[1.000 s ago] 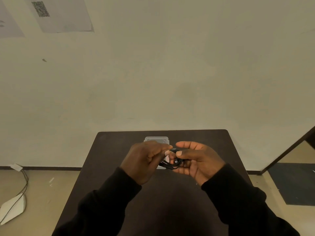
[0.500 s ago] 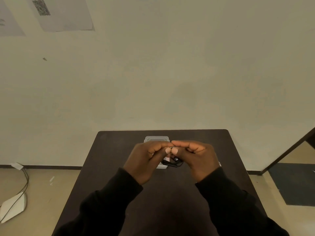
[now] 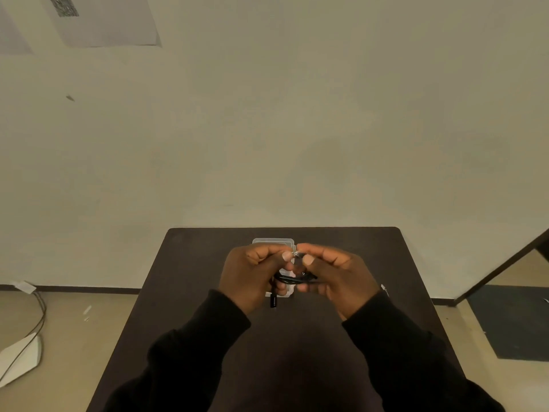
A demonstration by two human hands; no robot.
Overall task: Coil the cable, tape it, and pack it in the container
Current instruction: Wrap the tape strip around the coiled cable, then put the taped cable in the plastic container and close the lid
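A black coiled cable [image 3: 292,279] hangs between my two hands above the dark table [image 3: 193,278]. My left hand [image 3: 252,276] and my right hand [image 3: 335,276] face each other, thumb and forefinger tips pinching a small pale piece, seemingly tape [image 3: 295,254], at the top of the coil. One black plug end [image 3: 273,301] dangles below my left hand. A clear plastic container [image 3: 271,241] lies on the table just behind my hands, mostly hidden by them.
The table stands against a plain wall. On the floor to the left lie a white object [image 3: 20,361] and a thin cord [image 3: 35,319]. A dark mat [image 3: 511,319] covers the floor at the right. A small pale item [image 3: 384,289] shows by my right wrist.
Both hands have closed together over the coil, fingertips now meeting at its top. A plug end now dangles below my left hand.
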